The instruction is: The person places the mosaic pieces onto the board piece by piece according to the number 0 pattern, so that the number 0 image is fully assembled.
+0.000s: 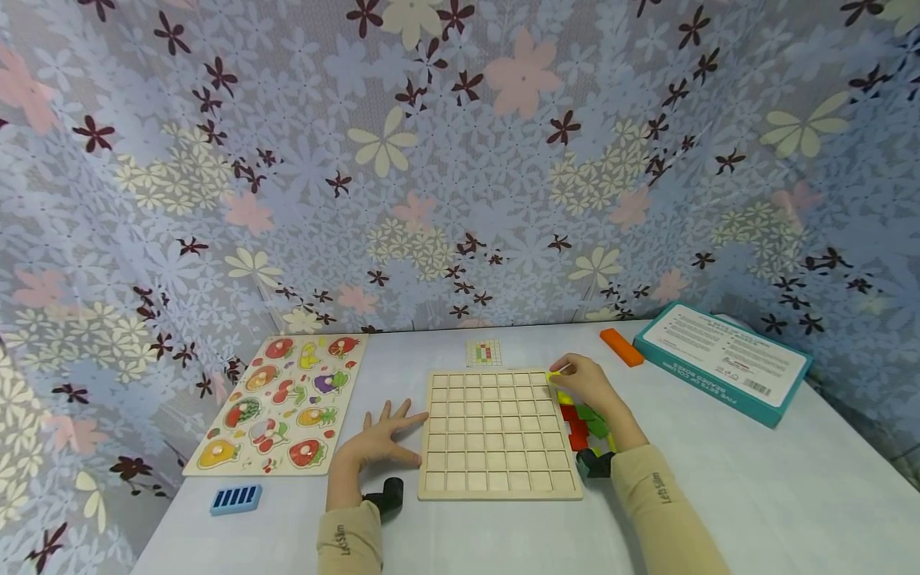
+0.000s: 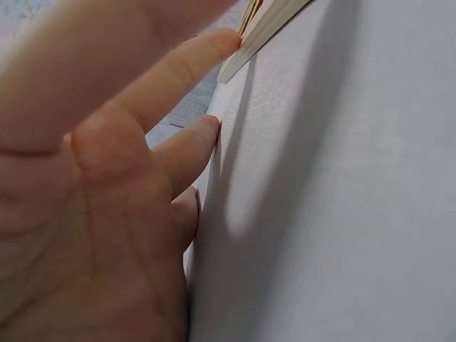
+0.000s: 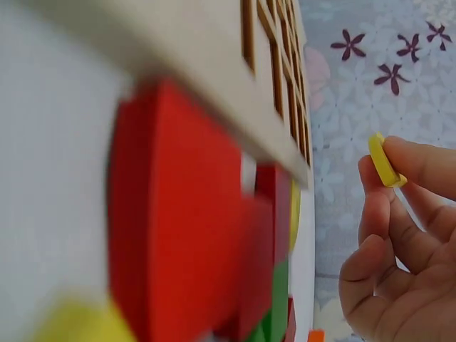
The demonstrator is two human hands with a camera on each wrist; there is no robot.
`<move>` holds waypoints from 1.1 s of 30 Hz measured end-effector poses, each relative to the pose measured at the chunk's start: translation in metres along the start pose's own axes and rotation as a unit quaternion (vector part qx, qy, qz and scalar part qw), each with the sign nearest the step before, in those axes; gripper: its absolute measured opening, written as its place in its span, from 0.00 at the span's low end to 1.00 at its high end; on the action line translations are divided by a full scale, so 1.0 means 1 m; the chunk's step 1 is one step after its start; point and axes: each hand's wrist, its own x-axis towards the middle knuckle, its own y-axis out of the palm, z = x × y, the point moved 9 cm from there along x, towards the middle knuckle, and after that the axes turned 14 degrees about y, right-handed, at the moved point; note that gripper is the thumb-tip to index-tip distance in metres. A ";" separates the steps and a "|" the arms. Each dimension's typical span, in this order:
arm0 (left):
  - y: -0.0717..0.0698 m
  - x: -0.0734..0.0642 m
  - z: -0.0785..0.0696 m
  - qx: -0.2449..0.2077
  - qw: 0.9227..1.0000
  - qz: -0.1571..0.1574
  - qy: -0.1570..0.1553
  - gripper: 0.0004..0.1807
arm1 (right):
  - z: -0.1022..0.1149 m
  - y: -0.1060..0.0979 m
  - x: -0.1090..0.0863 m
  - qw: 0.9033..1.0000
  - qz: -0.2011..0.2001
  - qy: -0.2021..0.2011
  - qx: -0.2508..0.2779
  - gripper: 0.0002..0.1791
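A wooden grid board [image 1: 496, 431] with square cells lies flat in the middle of the table. My left hand [image 1: 381, 439] rests with spread fingers at the board's left edge, fingertips touching it. In the left wrist view the palm and fingers [image 2: 185, 153] look straight, holding nothing. My right hand [image 1: 589, 383] is over the board's far right corner, pinching a yellow block [image 3: 383, 162] between thumb and fingers. Beside the board's right edge lie red blocks [image 3: 192, 214], green blocks [image 1: 591, 420] and some yellow ones, partly hidden by the right arm.
A small pattern card [image 1: 484, 352] lies behind the board. At left are a fruit picture board [image 1: 280, 399] and a blue slotted block [image 1: 235, 499]. An orange block [image 1: 621, 347] and a teal box [image 1: 722, 359] sit at the back right. A floral curtain [image 1: 446, 160] hangs behind.
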 end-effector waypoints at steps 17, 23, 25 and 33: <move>-0.006 0.009 -0.008 -0.024 0.999 -0.021 0.037 0.41 | 0.020 0.012 -0.007 0.998 0.016 -0.002 0.065 0.09; -0.006 0.017 -0.015 -0.072 0.996 -0.032 0.044 0.41 | 0.023 0.011 -0.005 0.998 0.016 0.000 0.063 0.09; -0.006 0.018 -0.014 -0.086 0.995 -0.036 0.038 0.41 | 0.024 0.012 -0.004 0.998 0.016 -0.001 0.062 0.10; -0.004 0.016 0.002 -0.045 0.998 -0.049 0.008 0.40 | 0.026 0.014 -0.006 0.998 0.015 -0.004 0.055 0.10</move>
